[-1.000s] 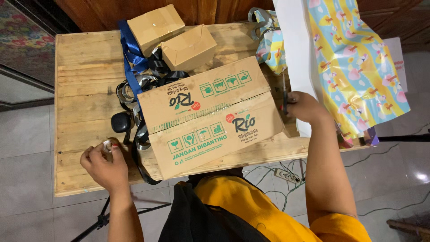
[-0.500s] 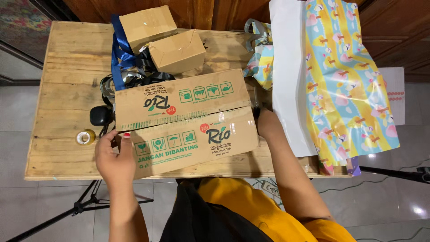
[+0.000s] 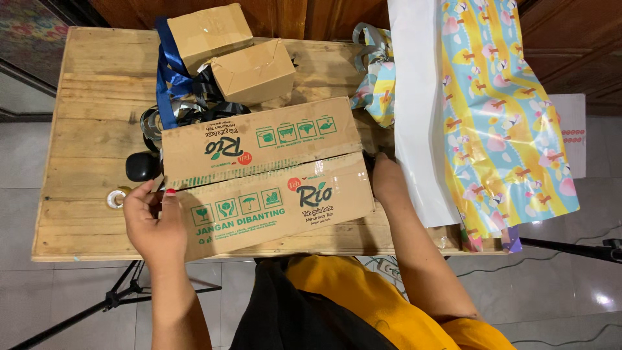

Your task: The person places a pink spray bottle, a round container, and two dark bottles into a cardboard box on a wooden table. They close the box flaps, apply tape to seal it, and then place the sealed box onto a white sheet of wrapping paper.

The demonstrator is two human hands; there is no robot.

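Both hands grip a large flat carton at its two short ends: the left hand is wrapped over the left end with the thumb pressed on the top face, and the right hand clasps the right end, though its fingers are curled out of sight behind the edge, so how tightly they close cannot be told. The carton lies on a table of rough, pale planks, near its front edge. To handle it well, I judge the hands should keep even pressure at both ends and stay low, since the taped middle seam between them could flex or buckle. The carton is brown corrugated board, smooth-faced, printed in green and red, with clear glossy tape along the seam. Beyond the grip sit two small boxes of plain board, resting on a tangle of blue ribbon and black straps. Just left of the left hand lie a tape roll and a small black object. Right of the right hand spreads glossy, crinkled wrapping paper in yellow, blue and pink, its white underside showing.
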